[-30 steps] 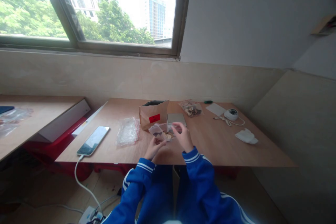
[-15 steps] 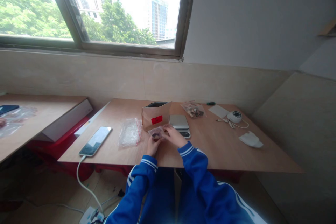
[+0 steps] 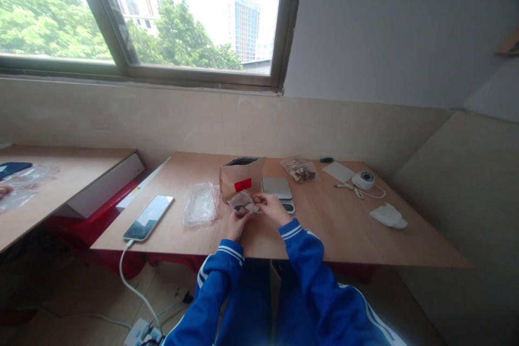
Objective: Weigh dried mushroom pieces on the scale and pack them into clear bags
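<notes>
Between my hands, in front of the brown paper pouch [image 3: 243, 177] with a red label, is a small clear zip bag [image 3: 244, 200] holding dark and pale pieces. My left hand [image 3: 235, 223] is closed on the bag's lower left side. At the bag's right edge my right hand [image 3: 271, 206] is pinched, with a small brownish piece at its fingertips; its kind is too small to tell. Right behind that hand lies a flat kitchen scale [image 3: 278, 188], its front partly covered. A stack of clear zip bags [image 3: 199, 205] lies left of the pouch.
A filled zip bag [image 3: 300, 170] lies behind the scale. A phone [image 3: 150, 218] on a white cable is at the left. To the right are a white card [image 3: 339, 172], a white dome camera [image 3: 363, 180] and a crumpled tissue [image 3: 388, 216]. Another person's hand [image 3: 5, 190] shows at the left table.
My right hand has moved slightly right, from over the small bag to its edge. More of the bag and its contents now shows. My left hand stays in place.
</notes>
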`<state>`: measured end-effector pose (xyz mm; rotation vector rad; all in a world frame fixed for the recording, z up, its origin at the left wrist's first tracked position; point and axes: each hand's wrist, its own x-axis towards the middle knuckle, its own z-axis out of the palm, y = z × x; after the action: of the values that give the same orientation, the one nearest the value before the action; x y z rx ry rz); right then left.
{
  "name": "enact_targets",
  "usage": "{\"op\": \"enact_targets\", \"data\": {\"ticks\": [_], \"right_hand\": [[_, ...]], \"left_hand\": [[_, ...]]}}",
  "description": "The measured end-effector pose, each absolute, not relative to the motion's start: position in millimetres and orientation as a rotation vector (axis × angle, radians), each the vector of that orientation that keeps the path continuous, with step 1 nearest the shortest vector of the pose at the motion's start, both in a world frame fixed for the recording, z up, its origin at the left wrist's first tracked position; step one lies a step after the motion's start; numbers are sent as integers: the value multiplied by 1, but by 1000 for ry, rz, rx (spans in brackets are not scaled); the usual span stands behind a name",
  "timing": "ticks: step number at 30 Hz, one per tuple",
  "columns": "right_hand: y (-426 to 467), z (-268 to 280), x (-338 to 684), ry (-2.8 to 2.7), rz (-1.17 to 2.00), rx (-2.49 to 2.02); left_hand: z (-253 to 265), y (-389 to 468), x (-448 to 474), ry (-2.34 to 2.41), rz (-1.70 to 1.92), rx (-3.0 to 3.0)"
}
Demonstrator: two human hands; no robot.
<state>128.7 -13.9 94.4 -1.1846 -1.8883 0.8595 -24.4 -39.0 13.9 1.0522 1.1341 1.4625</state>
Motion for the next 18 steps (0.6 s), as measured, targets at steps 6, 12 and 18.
{"op": "enact_targets", "data": {"ticks": [6, 12, 18], "right_hand": [[-10, 93, 138, -1801, 910, -1159], [-12, 86, 138, -1795, 1002, -1087], [-14, 100, 144, -1741, 1072, -1096]], "left_hand": [[18, -42, -23, 1105, 1438, 1041], [15, -41, -24, 1095, 1449, 1027], [20, -43, -24, 1112, 1451, 1040]]}}
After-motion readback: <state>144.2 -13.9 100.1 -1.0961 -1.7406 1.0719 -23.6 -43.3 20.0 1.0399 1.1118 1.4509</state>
